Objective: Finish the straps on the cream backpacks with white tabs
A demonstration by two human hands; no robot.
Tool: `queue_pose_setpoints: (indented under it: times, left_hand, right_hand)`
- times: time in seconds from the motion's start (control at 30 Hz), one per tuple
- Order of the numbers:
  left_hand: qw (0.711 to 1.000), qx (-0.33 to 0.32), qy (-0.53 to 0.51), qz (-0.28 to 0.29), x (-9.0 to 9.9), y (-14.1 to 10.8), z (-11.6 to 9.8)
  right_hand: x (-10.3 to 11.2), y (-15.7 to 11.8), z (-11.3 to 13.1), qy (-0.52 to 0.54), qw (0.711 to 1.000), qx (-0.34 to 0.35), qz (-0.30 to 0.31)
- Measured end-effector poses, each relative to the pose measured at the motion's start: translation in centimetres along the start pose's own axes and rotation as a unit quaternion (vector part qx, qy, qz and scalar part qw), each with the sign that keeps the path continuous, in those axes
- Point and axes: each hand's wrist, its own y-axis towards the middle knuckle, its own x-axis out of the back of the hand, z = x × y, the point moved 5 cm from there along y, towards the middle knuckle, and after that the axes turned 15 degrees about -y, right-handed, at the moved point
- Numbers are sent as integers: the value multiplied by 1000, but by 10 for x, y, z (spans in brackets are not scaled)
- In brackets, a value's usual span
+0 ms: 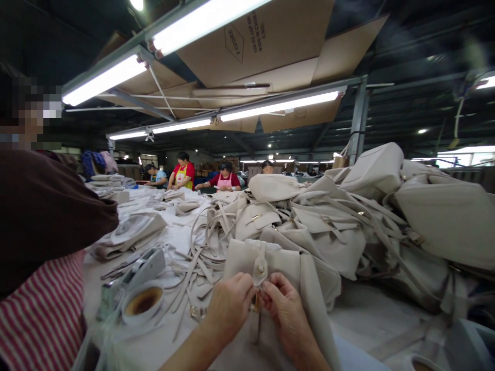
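In front of me stands a beige bag (236,262) with a front flap and a closure tab (260,269) hanging down its middle. My left hand (231,305) pinches the tab's lower end from the left side. From the right, my right hand (285,304) is also closed, its thumb and fingertips at the tab's tip. Between the hands shows a gold-coloured clasp (254,303), partly hidden by my fingers. Below it a narrow strap (254,328) runs down the bag's front. Anything small between the fingertips is too hidden to make out.
A heap of beige bags (309,216) rises behind and to the right. On the left are a bowl (144,320) with brown residue, a grey-green device (145,270) and loose straps (189,288). A co-worker in a striped apron (42,314) stands close left; several people work farther back.
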Motion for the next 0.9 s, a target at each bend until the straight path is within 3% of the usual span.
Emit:
queue_pose_setpoints:
  times: [0.1,0.2,0.33,0.53,0.63,0.77,0.9]
  left_hand:
    - [998,-44,-30,34,6,8,5]
    - [992,-79,-64,80,22,21,8]
    - [979,-170,45,102,33,30,-6]
    - [928,-285,238,19,10,13,-29]
    - [920,-305,244,-28,9,4,-26]
    - [911,-341,228,-44,15,-7,-23]
    - [930,-324,163,-60,19,-12,-20]
  right_hand:
    - [3,-4,1,-19,1000,4,-6]
    - [-1,-11,1,35,999,-26,19]
    - [-7,-17,-1,69,995,-61,35]
    - [-7,-21,-18,-106,992,22,-69]
    - [-2,-26,-19,-140,984,47,-103]
    - [4,-25,-5,-138,982,57,-118]
    - [-1,-20,-6,-132,984,53,-111]
